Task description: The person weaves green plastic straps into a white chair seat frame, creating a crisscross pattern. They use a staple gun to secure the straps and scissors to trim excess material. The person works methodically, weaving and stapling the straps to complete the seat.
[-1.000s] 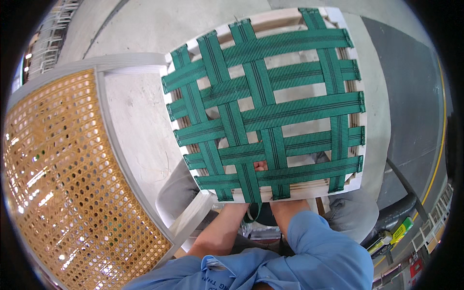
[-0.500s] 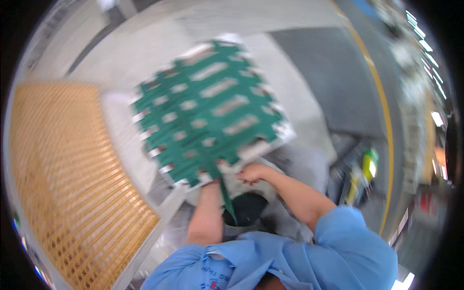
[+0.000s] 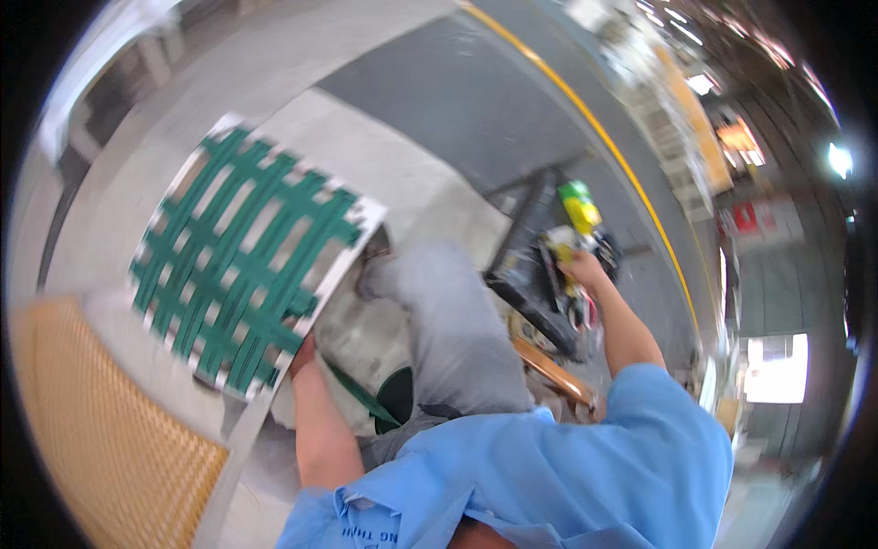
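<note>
A white frame [image 3: 370,220] woven with dark green webbing straps [image 3: 240,265] sits tilted in front of me on the left. My left hand [image 3: 304,355] grips its near edge, the fingers partly hidden under the rim. From that edge a loose green strap [image 3: 361,392] runs down to a dark round bundle [image 3: 396,395] by my legs. Stretched out to the right, my right hand [image 3: 585,271] is closed among tools in a black tray [image 3: 521,247], against a yellow item [image 3: 558,242]. Blur hides what its fingers hold.
A tan slatted panel [image 3: 101,421] stands at the lower left. Beside the tray lie a green and yellow container [image 3: 579,206] and a brown wooden bar [image 3: 553,371]. My grey-trousered leg [image 3: 457,320] is between frame and tray. A yellow floor line [image 3: 594,128] runs beyond.
My right hand has left the frame's near edge and reached right into the tool tray. The view has swung right, so the frame now appears further left; my left hand stays at it.
</note>
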Demonstrator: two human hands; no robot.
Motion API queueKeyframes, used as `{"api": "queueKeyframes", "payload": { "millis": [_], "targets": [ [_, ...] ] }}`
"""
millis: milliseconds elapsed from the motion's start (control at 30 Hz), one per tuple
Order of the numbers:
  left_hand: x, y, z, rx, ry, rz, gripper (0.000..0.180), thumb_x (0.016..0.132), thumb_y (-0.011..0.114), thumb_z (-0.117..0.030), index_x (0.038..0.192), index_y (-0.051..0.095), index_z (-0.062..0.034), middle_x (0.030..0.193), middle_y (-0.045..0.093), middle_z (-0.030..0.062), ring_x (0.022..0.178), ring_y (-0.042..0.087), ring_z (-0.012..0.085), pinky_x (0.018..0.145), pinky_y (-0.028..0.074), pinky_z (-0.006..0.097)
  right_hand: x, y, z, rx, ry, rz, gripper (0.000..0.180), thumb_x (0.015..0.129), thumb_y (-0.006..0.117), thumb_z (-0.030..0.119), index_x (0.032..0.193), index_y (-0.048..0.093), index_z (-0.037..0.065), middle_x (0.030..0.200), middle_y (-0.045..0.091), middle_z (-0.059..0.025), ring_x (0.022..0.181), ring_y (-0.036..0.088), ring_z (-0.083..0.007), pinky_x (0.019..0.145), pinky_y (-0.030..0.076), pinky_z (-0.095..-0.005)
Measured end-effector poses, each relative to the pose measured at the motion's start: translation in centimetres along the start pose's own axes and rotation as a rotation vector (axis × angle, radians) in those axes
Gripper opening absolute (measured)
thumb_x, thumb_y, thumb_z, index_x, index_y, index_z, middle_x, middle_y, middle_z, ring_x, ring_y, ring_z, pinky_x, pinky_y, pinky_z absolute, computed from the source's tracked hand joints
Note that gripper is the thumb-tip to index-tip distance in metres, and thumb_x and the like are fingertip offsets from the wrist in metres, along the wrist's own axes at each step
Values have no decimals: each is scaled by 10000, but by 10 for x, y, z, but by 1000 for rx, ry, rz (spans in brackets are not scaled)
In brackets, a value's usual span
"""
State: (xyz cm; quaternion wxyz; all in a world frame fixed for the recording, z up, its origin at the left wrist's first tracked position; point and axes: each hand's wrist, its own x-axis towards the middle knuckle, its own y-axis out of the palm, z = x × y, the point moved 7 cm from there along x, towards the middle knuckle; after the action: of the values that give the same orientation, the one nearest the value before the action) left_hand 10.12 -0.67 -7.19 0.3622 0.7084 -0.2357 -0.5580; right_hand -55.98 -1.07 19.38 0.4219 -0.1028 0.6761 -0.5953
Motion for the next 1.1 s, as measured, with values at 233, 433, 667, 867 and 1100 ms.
{"api": "queueKeyframes", "payload": {
  "millis": [233,433,667,867,1100],
  "targets": [
    [1,-11,-22,435,325,86,275,999,552,-337,1088,686,-113,1100,707,88,1049,661,282,988,508,510,-2,-10,19,-137,-139,-257,451,697,822,130,1107,704,-19,981,744,-136,903,703,-246,826,539,-366],
    [3,-3,6,-169,-24,93,190,987,572,-247,973,700,-107,970,738,58,917,717,257,951,552,508,-93,-40,89,403,-516,-329,484,746,766,75,1211,645,12,990,713,-63,883,676,-246,842,539,-381],
    [-3,10,5,-223,-7,191,247,978,578,-228,1129,686,-66,1147,725,98,1097,691,268,1046,533,503,-222,-11,232,616,-421,372,354,939,755,306,1174,676,54,794,618,26,651,571,-83,560,440,-250],
    [-7,19,2,-207,-2,345,315,971,639,-288,1206,671,-80,1194,712,80,1161,662,266,1086,505,505,-313,133,356,425,-732,835,394,922,775,349,1154,669,48,917,693,-19,623,573,-93,528,447,-267],
    [-3,20,4,-92,58,260,309,1050,554,-356,1202,645,-103,1164,690,35,1032,666,183,838,593,320,-333,199,382,321,-703,823,455,936,765,307,1169,587,-41,865,687,-81,529,594,-135,471,484,-307]
  ]
}}
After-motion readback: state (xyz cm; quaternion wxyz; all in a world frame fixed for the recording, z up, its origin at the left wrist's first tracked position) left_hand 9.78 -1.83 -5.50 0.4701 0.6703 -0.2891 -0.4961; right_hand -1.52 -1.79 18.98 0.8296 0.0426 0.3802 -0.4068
